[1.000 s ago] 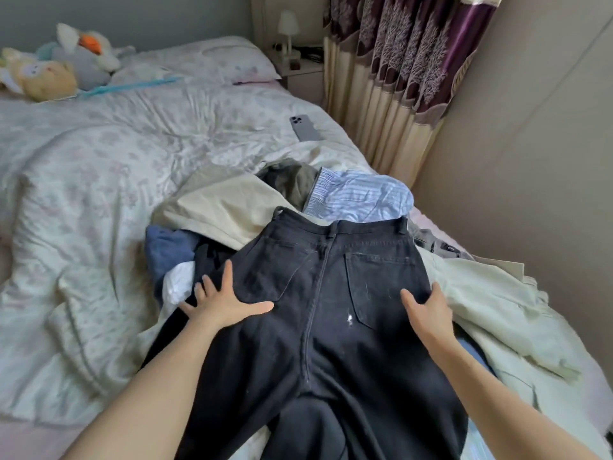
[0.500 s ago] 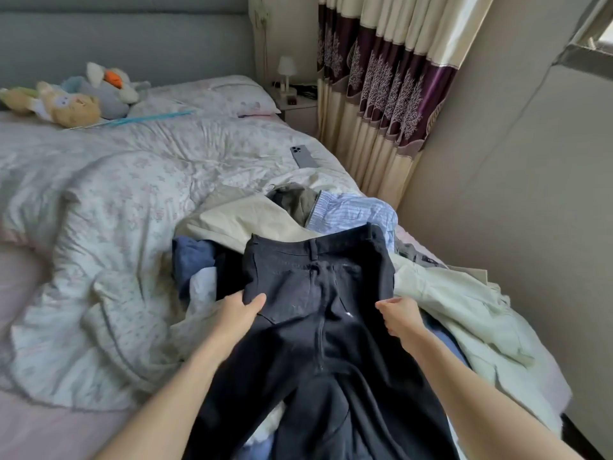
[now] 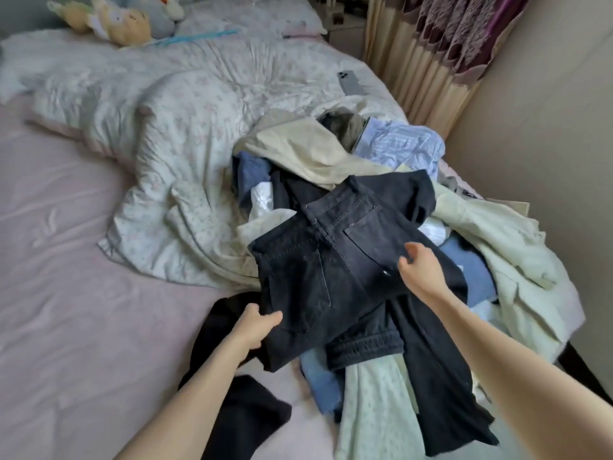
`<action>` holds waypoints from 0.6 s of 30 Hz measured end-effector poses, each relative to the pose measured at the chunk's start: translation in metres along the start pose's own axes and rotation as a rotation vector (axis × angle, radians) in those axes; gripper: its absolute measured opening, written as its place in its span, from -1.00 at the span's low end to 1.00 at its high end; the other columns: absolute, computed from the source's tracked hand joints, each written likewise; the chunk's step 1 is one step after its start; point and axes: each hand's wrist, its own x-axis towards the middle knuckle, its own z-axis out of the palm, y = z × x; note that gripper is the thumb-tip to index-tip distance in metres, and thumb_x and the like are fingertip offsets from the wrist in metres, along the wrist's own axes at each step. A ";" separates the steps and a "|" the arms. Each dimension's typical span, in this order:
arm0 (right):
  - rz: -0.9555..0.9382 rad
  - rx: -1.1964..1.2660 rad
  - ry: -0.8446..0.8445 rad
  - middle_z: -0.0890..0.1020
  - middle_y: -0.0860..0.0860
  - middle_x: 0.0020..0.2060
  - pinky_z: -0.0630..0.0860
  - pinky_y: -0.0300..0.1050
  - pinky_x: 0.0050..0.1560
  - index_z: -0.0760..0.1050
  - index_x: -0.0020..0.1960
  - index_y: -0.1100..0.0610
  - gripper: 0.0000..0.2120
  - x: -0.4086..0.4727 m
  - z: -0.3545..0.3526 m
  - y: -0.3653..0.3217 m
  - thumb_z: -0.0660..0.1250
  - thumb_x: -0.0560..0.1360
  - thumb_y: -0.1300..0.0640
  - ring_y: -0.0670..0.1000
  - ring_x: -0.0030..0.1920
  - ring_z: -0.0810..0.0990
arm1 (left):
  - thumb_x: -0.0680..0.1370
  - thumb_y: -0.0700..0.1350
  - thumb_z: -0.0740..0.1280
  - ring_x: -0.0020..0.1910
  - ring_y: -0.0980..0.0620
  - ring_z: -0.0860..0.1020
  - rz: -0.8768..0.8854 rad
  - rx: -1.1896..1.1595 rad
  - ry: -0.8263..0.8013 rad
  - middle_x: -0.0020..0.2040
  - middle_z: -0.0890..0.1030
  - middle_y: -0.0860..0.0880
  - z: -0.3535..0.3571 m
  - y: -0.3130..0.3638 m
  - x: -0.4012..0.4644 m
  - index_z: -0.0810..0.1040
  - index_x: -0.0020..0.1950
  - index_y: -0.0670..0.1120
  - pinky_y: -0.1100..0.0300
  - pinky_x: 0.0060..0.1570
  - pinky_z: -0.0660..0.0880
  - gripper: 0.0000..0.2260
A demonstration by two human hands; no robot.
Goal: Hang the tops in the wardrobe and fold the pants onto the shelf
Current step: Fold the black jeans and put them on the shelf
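Black jeans [image 3: 318, 260] lie folded lengthwise and turned at an angle on top of a heap of clothes on the bed. My left hand [image 3: 257, 323] pinches their lower left edge near the seat. Over the jeans' right side hovers my right hand [image 3: 419, 267], fingers loosely curled, holding nothing that I can see. The heap holds a cream top [image 3: 298, 151], a blue striped shirt [image 3: 401, 147], a pale green garment [image 3: 497, 240] and other dark and blue pieces. No wardrobe or shelf is in view.
A floral duvet [image 3: 166, 127] is bunched across the bed, with pink sheet [image 3: 66, 293] at the left. A phone [image 3: 348, 83] lies on the duvet. Plush toys [image 3: 116, 18] sit at the head. A wall and curtains [image 3: 431, 61] close the right side.
The jeans have been folded leg over leg and swung round to the left. My left hand moved down to grip their lower edge; my right hand let go and lifted.
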 end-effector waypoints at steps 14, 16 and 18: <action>0.048 -0.059 -0.169 0.25 0.09 0.46 0.17 0.16 0.41 0.03 0.51 0.09 -0.27 0.153 0.026 0.005 0.21 0.49 -0.20 0.18 0.44 0.22 | 0.38 0.11 0.48 0.31 -0.07 0.42 0.041 -0.596 0.296 0.36 0.44 -0.05 0.016 0.041 0.111 0.31 0.42 -0.10 -0.05 0.34 0.34 -0.30; 0.090 0.048 -0.165 0.43 0.13 0.34 0.30 0.09 0.35 0.25 0.43 0.16 -0.32 0.152 0.025 0.006 0.25 0.46 -0.22 0.16 0.33 0.39 | 0.37 0.09 0.49 0.18 -0.06 0.52 0.040 -0.639 0.345 0.22 0.55 -0.05 0.009 0.043 0.103 0.45 0.31 -0.11 -0.01 0.18 0.48 -0.41; 0.071 0.163 -0.131 0.62 0.14 0.07 0.48 0.02 0.17 0.51 0.17 0.21 -0.51 0.143 0.021 0.002 0.31 0.45 -0.16 0.14 0.09 0.57 | 0.38 0.09 0.49 0.02 -0.02 0.60 0.065 -0.641 0.339 0.06 0.63 -0.03 -0.002 0.047 0.087 0.56 0.15 -0.08 0.08 -0.08 0.56 -0.58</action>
